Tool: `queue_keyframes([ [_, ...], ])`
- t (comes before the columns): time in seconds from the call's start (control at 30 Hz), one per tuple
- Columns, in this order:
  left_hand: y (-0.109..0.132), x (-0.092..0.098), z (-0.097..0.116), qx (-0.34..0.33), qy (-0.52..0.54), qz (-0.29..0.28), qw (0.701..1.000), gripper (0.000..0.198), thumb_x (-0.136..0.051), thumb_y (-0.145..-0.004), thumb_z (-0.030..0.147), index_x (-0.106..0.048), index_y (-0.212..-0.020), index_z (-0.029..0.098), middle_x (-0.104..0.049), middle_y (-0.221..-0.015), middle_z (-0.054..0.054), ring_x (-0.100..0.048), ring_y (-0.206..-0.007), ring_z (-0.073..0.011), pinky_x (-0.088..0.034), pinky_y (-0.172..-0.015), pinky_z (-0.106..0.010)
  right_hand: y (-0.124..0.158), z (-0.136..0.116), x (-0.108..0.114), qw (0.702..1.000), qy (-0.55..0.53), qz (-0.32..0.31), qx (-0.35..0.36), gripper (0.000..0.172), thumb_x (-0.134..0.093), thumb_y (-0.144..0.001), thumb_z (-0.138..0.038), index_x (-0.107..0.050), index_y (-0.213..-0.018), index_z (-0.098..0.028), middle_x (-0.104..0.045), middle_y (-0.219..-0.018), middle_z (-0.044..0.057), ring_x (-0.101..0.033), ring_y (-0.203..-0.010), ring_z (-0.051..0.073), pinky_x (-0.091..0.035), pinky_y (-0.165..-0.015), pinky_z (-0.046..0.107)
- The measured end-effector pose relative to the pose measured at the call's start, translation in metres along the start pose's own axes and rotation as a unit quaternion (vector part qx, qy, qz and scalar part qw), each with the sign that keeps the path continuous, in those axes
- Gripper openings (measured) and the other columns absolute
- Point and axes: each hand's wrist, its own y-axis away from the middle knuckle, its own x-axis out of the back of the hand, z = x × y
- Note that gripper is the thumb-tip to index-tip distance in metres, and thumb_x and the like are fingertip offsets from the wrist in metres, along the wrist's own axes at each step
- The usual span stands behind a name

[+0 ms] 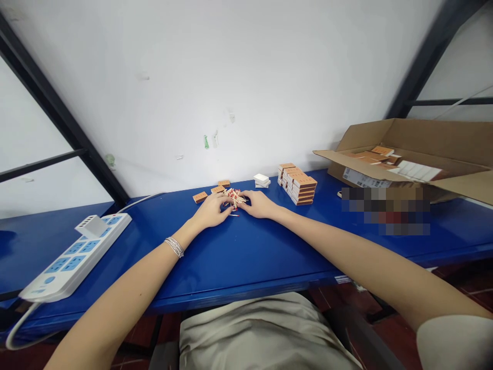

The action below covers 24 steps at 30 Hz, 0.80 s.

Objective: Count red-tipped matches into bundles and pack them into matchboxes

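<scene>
A small heap of red-tipped matches (pixel 234 198) lies on the blue table (pixel 246 252) near the wall. My left hand (pixel 211 209) and my right hand (pixel 260 203) close in on the heap from either side, fingers curled and pinching at the matches. A silver bracelet (pixel 174 246) is on my left wrist. Loose orange matchboxes (pixel 210 191) lie just behind the heap.
A stack of orange matchboxes (pixel 298 184) and white inner trays (pixel 262 180) stand right of my hands. An open cardboard carton (pixel 408 159) with more boxes sits at far right. A white power strip (pixel 73 254) with a plug lies at left.
</scene>
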Motion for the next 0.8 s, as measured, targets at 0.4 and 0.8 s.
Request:
queue_keyframes([
  [0.4,0.001,0.003,0.007,0.018,0.048,-0.048,0.998,0.025,-0.066,-0.082,0.041,-0.057,-0.074,0.019,-0.057,-0.068,0.000,-0.050,-0.061,-0.0141,-0.037,-0.059,-0.028,-0.002,0.000,0.045,0.990,-0.014,-0.111,-0.081,0.027,-0.075,-0.076,-0.040,-0.074,-0.082,-0.015,-0.074,-0.077,0.005,-0.066,-0.069,0.017,-0.046,-0.061,0.025],
  [0.8,-0.016,-0.012,-0.007,0.109,-0.046,-0.004,0.993,0.019,-0.059,-0.089,0.035,-0.059,-0.078,0.019,-0.066,-0.074,-0.004,-0.059,-0.066,-0.0179,-0.037,-0.059,-0.028,-0.019,0.001,0.006,0.997,0.034,-0.022,-0.070,0.009,-0.066,-0.083,-0.020,-0.072,-0.078,-0.014,-0.074,-0.080,0.007,-0.064,-0.070,0.016,-0.041,-0.064,0.024],
])
